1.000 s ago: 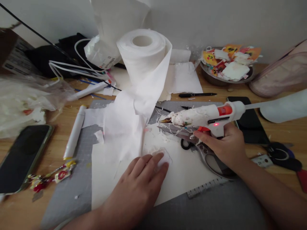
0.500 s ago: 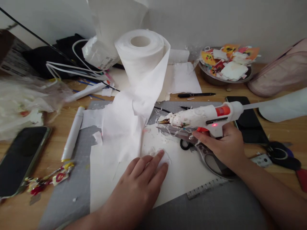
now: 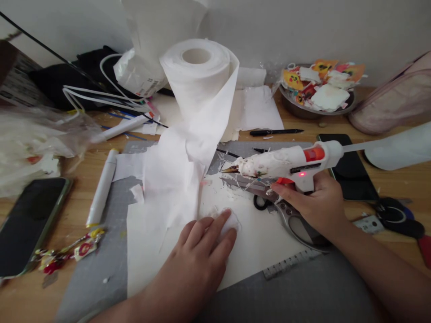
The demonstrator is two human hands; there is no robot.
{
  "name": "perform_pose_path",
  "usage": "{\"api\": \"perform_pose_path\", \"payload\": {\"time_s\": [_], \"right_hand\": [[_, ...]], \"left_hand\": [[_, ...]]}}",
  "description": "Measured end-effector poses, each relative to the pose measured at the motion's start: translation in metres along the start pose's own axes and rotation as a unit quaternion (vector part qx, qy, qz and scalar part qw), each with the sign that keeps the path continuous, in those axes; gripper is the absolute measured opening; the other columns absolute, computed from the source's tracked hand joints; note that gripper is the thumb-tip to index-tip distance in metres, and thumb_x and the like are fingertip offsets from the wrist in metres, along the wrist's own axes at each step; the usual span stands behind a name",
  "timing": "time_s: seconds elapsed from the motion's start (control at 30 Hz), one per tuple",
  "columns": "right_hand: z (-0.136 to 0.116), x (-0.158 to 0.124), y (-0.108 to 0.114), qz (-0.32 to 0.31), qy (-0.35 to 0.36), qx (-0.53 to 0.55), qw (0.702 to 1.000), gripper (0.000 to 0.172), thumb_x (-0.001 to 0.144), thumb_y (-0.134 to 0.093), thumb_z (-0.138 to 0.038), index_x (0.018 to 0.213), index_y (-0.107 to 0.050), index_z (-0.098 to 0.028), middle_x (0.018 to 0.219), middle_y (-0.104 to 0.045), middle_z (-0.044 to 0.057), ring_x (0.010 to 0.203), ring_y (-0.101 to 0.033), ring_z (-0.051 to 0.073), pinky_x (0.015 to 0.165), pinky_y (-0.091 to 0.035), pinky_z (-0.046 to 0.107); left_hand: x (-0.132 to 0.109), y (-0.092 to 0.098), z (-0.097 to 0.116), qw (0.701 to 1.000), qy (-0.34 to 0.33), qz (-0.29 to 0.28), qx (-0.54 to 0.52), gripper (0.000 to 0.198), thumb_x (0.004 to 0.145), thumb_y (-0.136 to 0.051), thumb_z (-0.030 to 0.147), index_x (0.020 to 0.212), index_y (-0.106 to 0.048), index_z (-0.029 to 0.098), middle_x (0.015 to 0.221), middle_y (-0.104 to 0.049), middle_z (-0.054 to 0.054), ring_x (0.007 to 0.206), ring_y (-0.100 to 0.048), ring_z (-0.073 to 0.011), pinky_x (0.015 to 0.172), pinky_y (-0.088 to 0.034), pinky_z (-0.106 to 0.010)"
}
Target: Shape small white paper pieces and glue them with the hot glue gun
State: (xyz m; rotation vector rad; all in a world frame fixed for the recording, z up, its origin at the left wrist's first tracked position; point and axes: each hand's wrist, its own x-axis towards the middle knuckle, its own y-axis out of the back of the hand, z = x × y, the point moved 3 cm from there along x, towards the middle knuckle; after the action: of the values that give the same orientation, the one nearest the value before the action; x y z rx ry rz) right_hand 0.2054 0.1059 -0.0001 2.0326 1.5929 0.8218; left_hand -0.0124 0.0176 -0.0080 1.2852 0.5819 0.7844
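Note:
My left hand (image 3: pixel 202 251) presses a small white piece (image 3: pixel 230 223) down on a sheet of white paper (image 3: pixel 262 246), its fingers bent and close together. My right hand (image 3: pixel 319 204) is wrapped round the grip of a white glue gun (image 3: pixel 272 162), whose nozzle points left and whose red light is lit. Beneath the glue gun lie large scissors (image 3: pixel 286 211) with grey handles. Loose paper from a standing white roll (image 3: pixel 198 76) hangs over the sheet, left of the small piece.
A grey cutting mat (image 3: pixel 111 260) lies under the paper. Phones (image 3: pixel 30 224) (image 3: pixel 355 170) rest at both sides. A white marker (image 3: pixel 103 188) lies at left, a metal bowl (image 3: pixel 303 111) of cutouts at back right, and a ruler (image 3: pixel 289 264) near the scissors.

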Motion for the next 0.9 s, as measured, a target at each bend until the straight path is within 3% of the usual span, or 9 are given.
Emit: {"api": "perform_pose_path", "payload": {"time_s": [0.3,0.43,0.63,0.9], "right_hand": [[0.0010,0.0000,-0.0006,-0.016,-0.009,-0.004,1.000,0.035,0.054,-0.070,-0.047,0.047,-0.048,-0.021,0.042,-0.054,0.000,0.042,-0.053,0.017,0.038,-0.039,0.026],[0.0004,-0.0001,-0.0002,-0.012,0.002,-0.007,1.000,0.036,0.054,-0.070,-0.048,0.046,-0.047,-0.021,0.041,-0.053,-0.001,0.041,-0.052,0.016,0.037,-0.039,0.025],[-0.0004,0.0006,0.0008,-0.002,0.009,-0.018,1.000,0.041,0.053,-0.068,-0.050,0.041,-0.040,-0.022,0.036,-0.047,-0.002,0.037,-0.048,0.016,0.033,-0.035,0.025],[0.0015,0.0003,0.0002,0.006,0.038,-0.008,0.999,0.037,0.055,-0.069,-0.049,0.045,-0.047,-0.021,0.038,-0.051,-0.002,0.037,-0.051,0.016,0.033,-0.037,0.025]], "left_hand": [[0.0002,0.0007,0.0008,0.999,-0.029,-0.002,0.038,0.035,0.084,-0.048,0.016,0.118,-0.053,0.019,0.133,-0.050,-0.010,0.103,-0.052,-0.0278,0.081,-0.047,-0.042],[-0.0050,0.0010,0.0025,0.998,-0.039,0.000,0.057,0.038,0.083,-0.047,0.012,0.120,-0.051,0.013,0.127,-0.054,-0.015,0.108,-0.052,-0.0290,0.085,-0.047,-0.041],[-0.0056,0.0020,0.0046,0.997,-0.026,0.029,0.064,0.035,0.083,-0.046,0.015,0.117,-0.054,0.013,0.124,-0.056,-0.017,0.106,-0.055,-0.0301,0.082,-0.050,-0.040],[-0.0025,0.0041,0.0049,0.995,-0.029,0.047,0.077,0.032,0.083,-0.045,0.014,0.113,-0.057,0.014,0.123,-0.057,-0.017,0.101,-0.058,-0.0300,0.077,-0.051,-0.041]]}}
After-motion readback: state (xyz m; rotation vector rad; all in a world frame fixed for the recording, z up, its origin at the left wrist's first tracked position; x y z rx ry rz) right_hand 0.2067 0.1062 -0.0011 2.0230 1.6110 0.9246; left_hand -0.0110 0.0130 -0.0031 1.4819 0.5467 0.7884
